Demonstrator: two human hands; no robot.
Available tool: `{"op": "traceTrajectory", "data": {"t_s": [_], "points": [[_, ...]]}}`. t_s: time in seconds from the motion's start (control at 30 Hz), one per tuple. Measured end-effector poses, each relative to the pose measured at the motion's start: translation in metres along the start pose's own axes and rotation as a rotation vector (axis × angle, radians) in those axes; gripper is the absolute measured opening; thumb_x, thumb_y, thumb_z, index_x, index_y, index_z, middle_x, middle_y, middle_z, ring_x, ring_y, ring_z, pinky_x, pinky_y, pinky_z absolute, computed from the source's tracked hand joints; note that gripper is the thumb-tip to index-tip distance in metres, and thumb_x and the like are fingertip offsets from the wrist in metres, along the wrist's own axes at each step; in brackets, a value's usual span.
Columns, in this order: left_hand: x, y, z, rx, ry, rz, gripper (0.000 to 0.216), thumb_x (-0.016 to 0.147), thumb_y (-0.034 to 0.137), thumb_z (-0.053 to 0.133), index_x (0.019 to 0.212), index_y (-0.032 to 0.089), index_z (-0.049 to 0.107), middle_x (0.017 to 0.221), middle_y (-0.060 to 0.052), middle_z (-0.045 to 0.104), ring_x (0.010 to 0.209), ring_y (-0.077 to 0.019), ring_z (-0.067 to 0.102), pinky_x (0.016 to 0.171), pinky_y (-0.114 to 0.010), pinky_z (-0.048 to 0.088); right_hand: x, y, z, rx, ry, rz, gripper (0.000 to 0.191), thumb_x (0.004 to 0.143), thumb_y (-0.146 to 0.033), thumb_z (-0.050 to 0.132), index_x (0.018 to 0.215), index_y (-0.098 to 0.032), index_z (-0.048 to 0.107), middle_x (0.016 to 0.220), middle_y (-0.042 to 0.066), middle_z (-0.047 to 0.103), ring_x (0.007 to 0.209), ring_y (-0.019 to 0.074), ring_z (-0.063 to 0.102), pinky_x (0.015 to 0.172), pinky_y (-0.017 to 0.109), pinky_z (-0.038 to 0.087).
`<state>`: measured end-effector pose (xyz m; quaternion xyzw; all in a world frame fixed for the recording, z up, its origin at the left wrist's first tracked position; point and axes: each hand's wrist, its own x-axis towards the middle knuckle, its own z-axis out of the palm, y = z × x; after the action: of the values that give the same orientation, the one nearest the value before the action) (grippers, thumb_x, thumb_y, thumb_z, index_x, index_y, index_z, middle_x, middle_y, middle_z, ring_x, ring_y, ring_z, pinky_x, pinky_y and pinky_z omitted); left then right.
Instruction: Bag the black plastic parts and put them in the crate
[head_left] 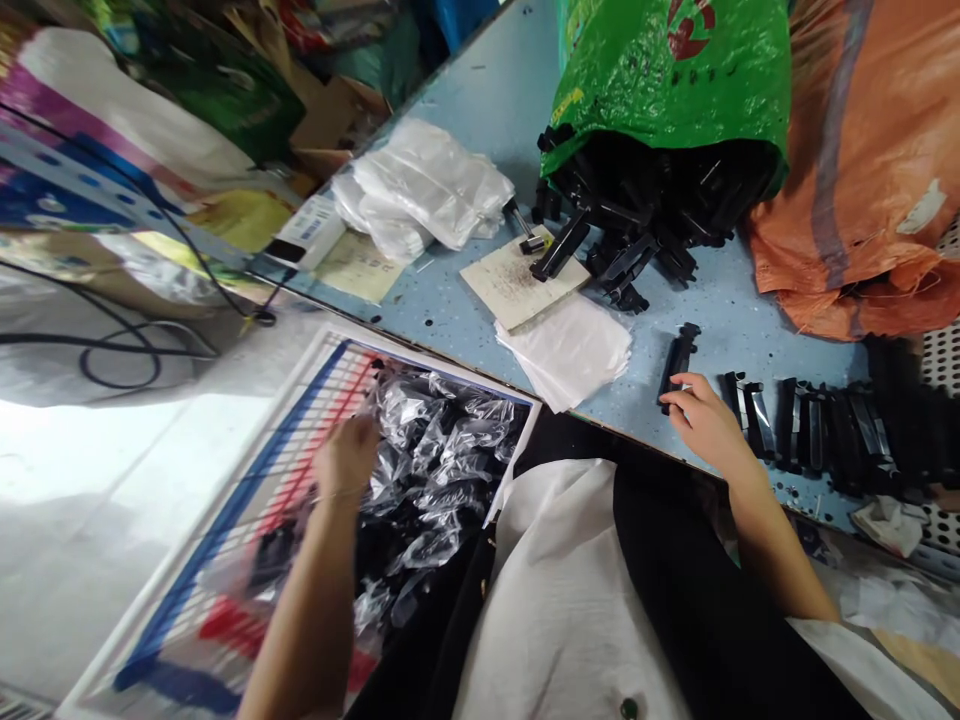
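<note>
My right hand (705,420) rests on the blue table (480,110) with its fingers pinched on a long black plastic part (677,362). Just right of it lies a row of several similar black parts (825,425). My left hand (346,455) reaches down into a large woven sack (247,480) beside the table, over black parts wrapped in clear plastic bags (435,470). The left hand is blurred and its fingers are hidden.
A green bag (667,70) spills loose black parts (637,215) at the back of the table. An orange sack (862,170) lies to the right. Clear bags (427,185), a stack of flat bags (566,350) and a card (514,285) sit mid-table. Cables (112,345) run at left.
</note>
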<state>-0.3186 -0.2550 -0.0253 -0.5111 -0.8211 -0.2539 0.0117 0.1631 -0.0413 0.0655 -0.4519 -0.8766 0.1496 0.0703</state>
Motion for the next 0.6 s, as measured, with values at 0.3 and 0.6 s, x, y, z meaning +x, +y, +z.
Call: {"op": "traceTrajectory", "data": {"t_s": [0.3,0.6], "points": [[0.07,0.293,0.116,-0.072,-0.389,0.415,0.015,0.089,0.011,0.056,0.088,0.011,0.071,0.107,-0.019,0.068,0.102,-0.0279,0.065,0.085,-0.04,0.055,-0.015,0.028,0.016,0.069,0.217,0.399,0.033,0.089,-0.037,0.054,0.113,-0.014,0.061,0.103,0.017,0.064,0.1,0.0325,0.061,0.088,0.048,0.049],[0.122,0.253,0.125,-0.741,-0.668,-0.123,0.009,0.078,0.018,0.069,0.077,0.017,0.06,0.063,0.002,0.065,0.057,-0.013,0.061,0.06,-0.026,0.053,-0.015,0.009,0.025,1.746,-0.085,0.731,0.026,0.073,-0.039,0.075,0.077,-0.017,0.062,0.064,-0.001,0.057,0.052,0.0098,0.049,0.043,0.02,0.04]]}}
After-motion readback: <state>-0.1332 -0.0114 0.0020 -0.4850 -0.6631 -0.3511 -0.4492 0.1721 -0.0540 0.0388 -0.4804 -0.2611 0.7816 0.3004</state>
